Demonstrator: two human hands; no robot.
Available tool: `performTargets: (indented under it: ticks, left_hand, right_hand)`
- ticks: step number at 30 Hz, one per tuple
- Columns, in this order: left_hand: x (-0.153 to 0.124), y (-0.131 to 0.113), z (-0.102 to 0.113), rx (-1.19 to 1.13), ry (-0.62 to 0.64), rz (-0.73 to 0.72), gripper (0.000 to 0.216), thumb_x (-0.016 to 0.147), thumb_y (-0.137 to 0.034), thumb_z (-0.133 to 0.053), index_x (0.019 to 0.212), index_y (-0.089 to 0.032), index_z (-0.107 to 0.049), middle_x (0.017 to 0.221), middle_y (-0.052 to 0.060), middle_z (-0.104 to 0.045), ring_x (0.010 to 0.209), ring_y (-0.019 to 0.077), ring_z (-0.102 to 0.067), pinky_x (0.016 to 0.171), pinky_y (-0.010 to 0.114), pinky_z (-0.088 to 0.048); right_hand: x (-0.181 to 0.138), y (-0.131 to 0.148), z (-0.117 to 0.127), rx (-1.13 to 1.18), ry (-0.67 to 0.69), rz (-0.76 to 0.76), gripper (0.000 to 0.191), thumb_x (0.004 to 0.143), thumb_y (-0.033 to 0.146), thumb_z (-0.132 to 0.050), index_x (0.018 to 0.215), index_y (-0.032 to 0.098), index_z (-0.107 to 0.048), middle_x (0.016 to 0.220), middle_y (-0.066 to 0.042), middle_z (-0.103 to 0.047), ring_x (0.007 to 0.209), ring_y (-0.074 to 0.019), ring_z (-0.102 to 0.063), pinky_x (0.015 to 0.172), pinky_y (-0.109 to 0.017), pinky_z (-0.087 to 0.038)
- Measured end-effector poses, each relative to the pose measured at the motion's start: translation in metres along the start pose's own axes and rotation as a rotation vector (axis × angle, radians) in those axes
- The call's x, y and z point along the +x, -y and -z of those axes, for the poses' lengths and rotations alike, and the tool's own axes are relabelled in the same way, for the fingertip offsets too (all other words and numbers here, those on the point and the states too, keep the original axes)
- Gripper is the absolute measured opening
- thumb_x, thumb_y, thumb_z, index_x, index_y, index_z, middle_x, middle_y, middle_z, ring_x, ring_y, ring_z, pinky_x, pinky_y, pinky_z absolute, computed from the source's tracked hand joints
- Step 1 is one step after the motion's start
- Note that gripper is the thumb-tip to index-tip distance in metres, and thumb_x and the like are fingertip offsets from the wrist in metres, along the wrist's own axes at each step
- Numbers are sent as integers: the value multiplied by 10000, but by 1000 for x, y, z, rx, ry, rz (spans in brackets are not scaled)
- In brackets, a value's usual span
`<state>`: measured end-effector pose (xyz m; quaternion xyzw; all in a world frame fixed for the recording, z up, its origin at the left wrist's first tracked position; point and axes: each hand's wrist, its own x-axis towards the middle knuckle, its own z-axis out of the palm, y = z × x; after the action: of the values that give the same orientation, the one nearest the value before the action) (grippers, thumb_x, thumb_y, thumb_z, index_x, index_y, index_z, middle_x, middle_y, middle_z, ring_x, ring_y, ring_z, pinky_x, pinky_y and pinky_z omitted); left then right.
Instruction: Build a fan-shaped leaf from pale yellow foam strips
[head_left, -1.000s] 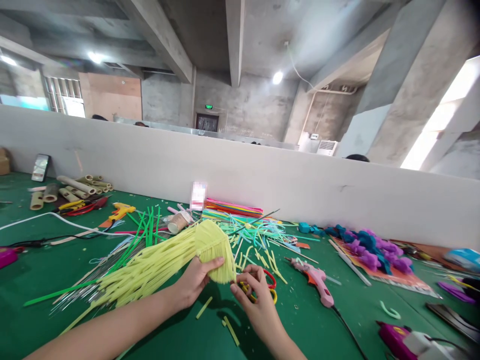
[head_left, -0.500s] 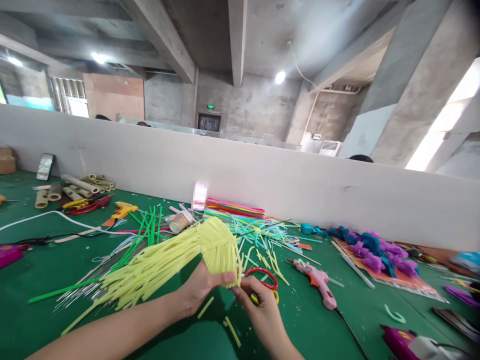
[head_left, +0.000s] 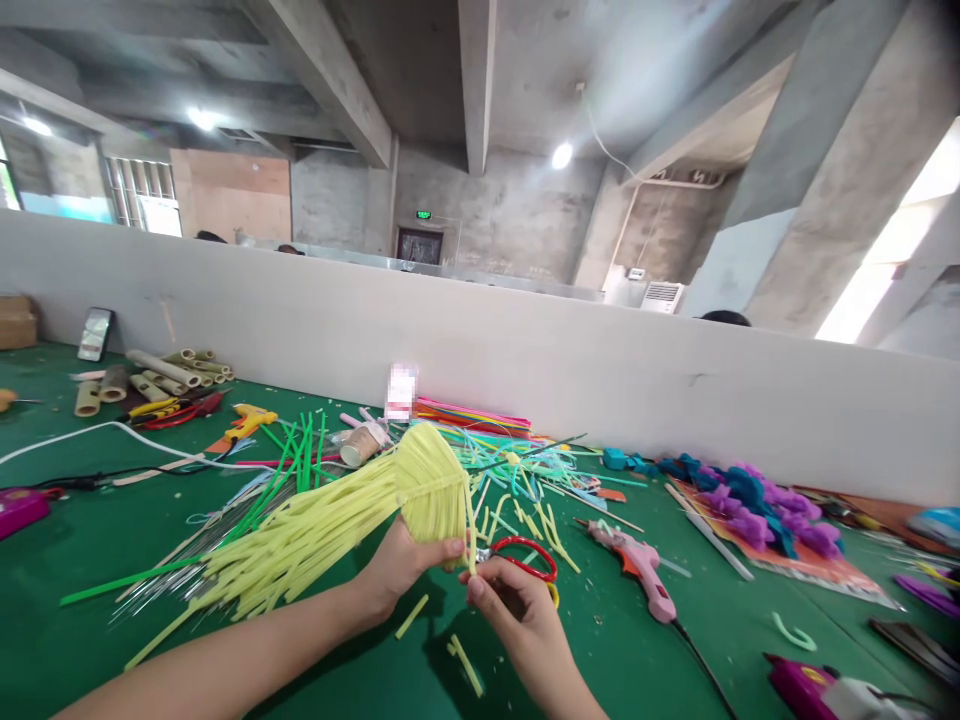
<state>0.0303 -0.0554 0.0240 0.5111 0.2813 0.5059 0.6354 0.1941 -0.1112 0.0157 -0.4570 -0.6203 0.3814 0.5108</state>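
Note:
My left hand [head_left: 397, 572] is closed around the lower edge of a rounded pad of yellow chenille stems [head_left: 429, 480]. Long loose stem ends [head_left: 300, 530] fan out from it to the left, over the table. With thumb and index finger, my right hand [head_left: 519, 608] pinches the lower end of one yellow strand [head_left: 472, 530] at the pad's right edge. Scissors with red and yellow handles [head_left: 551, 560] lie just behind my right hand, partly hidden by it. Short yellow offcuts [head_left: 466, 665] are scattered on the green table below.
A pink glue gun [head_left: 637, 575] lies to the right, a yellow one [head_left: 247, 422] at back left. Coloured stems [head_left: 517, 455] pile up behind the pad. Purple and teal fuzzy pieces [head_left: 757, 505] are at far right, bamboo tubes [head_left: 161, 370] at far left. A white partition [head_left: 600, 370] borders the table.
My right hand has drawn the yellow strand slightly away from the pad's edge, so it stands apart. The pad has tilted a little, its top shifting left and up.

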Motion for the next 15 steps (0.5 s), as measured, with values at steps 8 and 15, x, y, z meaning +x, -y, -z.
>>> performTargets:
  ticks: [8, 15]
  left_hand:
    - [1, 5, 3, 147, 11, -52, 349, 694, -308, -800, 972, -117, -708, 940, 115, -761, 866, 269, -701, 769, 350, -557]
    - [-5, 5, -3, 187, -9, -90, 374, 706, -334, -797, 1016, -139, -725, 1003, 113, -761, 925, 285, -700, 816, 349, -554]
  right_hand:
    - [1, 9, 3, -48, -8, 7, 383, 832, 514, -634, 996, 168, -642, 760, -62, -706, 740, -218, -667, 713, -300, -493]
    - [10, 1, 4, 12, -118, -5, 413, 836, 521, -628, 1043, 165, -645, 782, -74, -711, 688, -205, -647, 640, -291, -513]
